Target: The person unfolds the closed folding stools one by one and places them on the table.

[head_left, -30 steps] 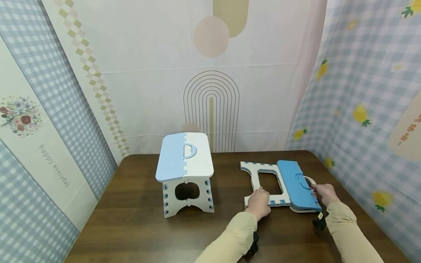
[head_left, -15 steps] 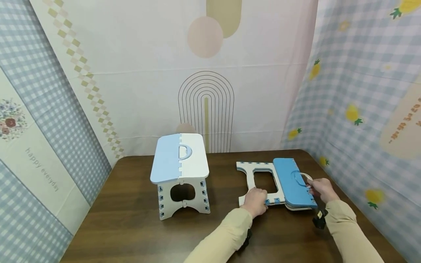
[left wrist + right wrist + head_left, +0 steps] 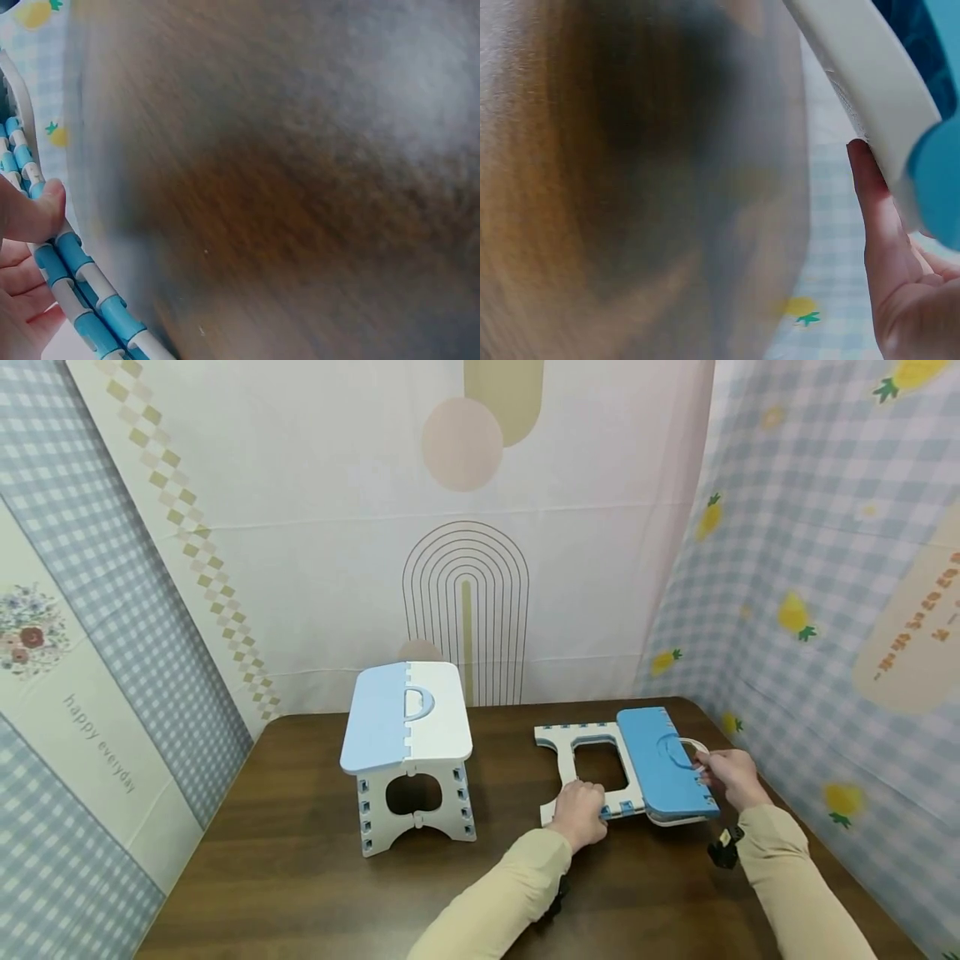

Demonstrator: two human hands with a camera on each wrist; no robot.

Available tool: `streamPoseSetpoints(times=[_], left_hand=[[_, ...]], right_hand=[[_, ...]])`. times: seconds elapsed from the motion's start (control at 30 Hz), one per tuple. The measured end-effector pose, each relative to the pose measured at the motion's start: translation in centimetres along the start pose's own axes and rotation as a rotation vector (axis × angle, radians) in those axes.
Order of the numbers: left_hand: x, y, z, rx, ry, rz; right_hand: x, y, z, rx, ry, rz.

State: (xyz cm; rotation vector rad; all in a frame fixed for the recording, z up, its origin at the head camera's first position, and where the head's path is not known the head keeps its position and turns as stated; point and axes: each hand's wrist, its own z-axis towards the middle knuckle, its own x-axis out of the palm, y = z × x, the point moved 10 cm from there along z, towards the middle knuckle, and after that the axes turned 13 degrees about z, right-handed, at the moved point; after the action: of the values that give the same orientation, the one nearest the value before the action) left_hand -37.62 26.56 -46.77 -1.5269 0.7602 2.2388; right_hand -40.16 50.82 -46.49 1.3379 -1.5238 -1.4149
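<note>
A folded step stool (image 3: 663, 760), with white legs and a blue seat half on top, lies at the right of the table in the head view. My left hand (image 3: 580, 814) grips its near leg edge. The left wrist view shows the thumb over the blue-and-white toothed leg edges (image 3: 82, 285) and the other fingers behind them. My right hand (image 3: 738, 777) holds the seat side by the white handle (image 3: 693, 745). In the right wrist view, a finger of that hand (image 3: 900, 292) lies along a curved white rim (image 3: 877, 90).
An unfolded step stool (image 3: 408, 718), pale blue and white, stands upright left of the folded one. Both are on a brown wooden table (image 3: 315, 877). Patterned cloth (image 3: 345, 460) hangs behind the table, and checked cloth (image 3: 795, 552) along the right.
The folded stool has shifted slightly upward in the head view, its seat end most, with both hands keeping hold. The head view has turned a little to the right.
</note>
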Motion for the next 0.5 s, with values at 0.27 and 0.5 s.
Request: streamPoseSetpoints(times=[0.27, 0.5], left_hand=[[-0.5, 0.3, 0.1, -0.025, 0.046, -0.097], [-0.8, 0.5, 0.0, -0.051, 0.042, -0.196]], right_hand=[[-0.4, 3.3, -0.7, -0.061, 0.007, -0.019], [-0.2, 5.8, -1.4, -0.124, 0.029, -0.031]])
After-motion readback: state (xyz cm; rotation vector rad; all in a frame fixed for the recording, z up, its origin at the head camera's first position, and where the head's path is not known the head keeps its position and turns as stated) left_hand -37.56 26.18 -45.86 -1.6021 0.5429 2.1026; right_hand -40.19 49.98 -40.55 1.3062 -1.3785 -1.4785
